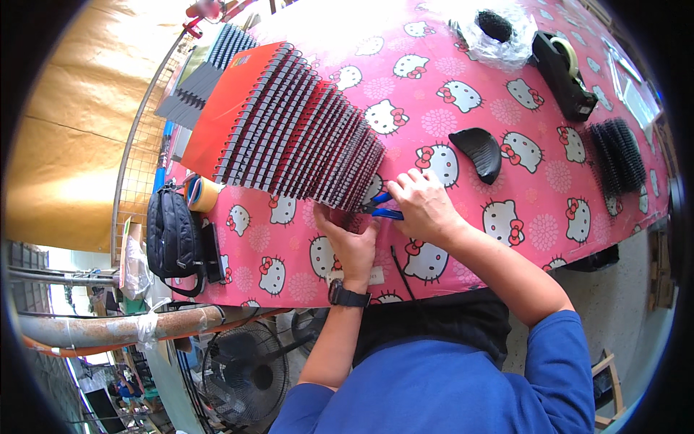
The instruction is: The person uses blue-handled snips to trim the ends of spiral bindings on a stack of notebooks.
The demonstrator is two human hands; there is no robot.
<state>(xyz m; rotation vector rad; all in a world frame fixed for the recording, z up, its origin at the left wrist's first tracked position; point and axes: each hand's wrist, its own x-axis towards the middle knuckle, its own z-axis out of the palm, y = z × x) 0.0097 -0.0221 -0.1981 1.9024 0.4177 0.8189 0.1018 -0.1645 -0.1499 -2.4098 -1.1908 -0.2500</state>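
Note:
A tall stack of wire-bound spiral notebooks (289, 130) leans on the table at centre left, with a red-orange cover on top and dark wire coils facing me. My left hand (348, 249) grips the near lower corner of a notebook at the base of the stack, its fingertips partly hidden there. A black watch (350, 295) is on that wrist. My right hand (426, 207) is closed around blue-handled pliers (388, 214), whose jaws reach the coil end of a notebook beside my left hand. What exactly the jaws grip is too small to tell.
A pink patterned cloth (463, 239) covers the table. Right of the stack lie a curved black dish (477, 153), a black tape dispenser (565, 76), bundled black wire coils (616, 157) and a plastic-wrapped roll (499, 32). A black bag (173, 235) and tape roll (202, 194) sit left.

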